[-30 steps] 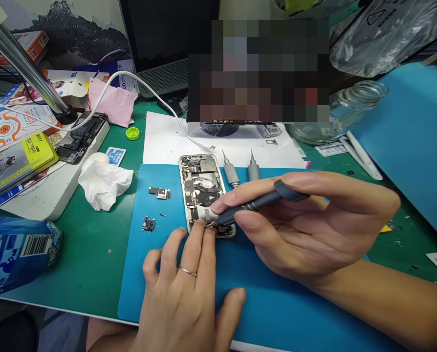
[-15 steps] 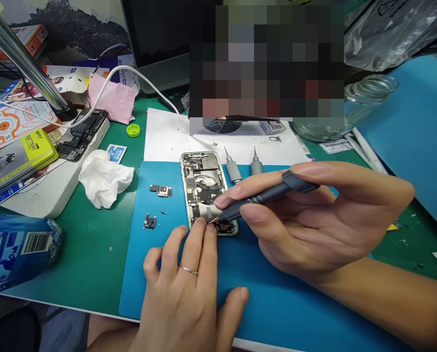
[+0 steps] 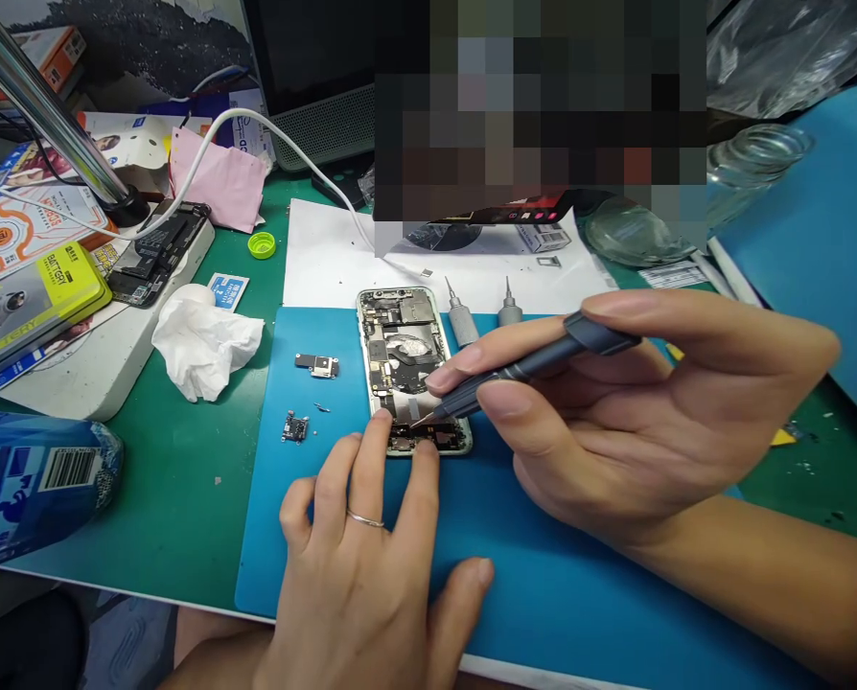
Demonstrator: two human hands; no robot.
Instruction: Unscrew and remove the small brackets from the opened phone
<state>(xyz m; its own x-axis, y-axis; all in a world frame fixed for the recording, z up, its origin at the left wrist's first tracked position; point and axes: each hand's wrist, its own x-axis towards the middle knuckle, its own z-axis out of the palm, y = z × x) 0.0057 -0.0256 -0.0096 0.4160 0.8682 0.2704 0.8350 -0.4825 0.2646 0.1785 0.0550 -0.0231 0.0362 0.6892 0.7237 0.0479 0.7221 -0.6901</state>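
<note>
bright, even overhead light, soft short shadows under the hands. mild glare on the chrome lamp arm (image 3: 40,105) far left and plastic bag (image 3: 780,48) far right. wide-angle bending at edges. pixelated block far centre. near centre sharp.

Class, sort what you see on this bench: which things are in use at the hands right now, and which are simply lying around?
In use:
opened phone
grey screwdriver, in the right hand
left hand, fingertips at the phone's lower edge
blue mat

Lying about:
two spare screwdrivers
two small loose parts
crumpled tissue
green cap
pink cloth
glass jar
</note>
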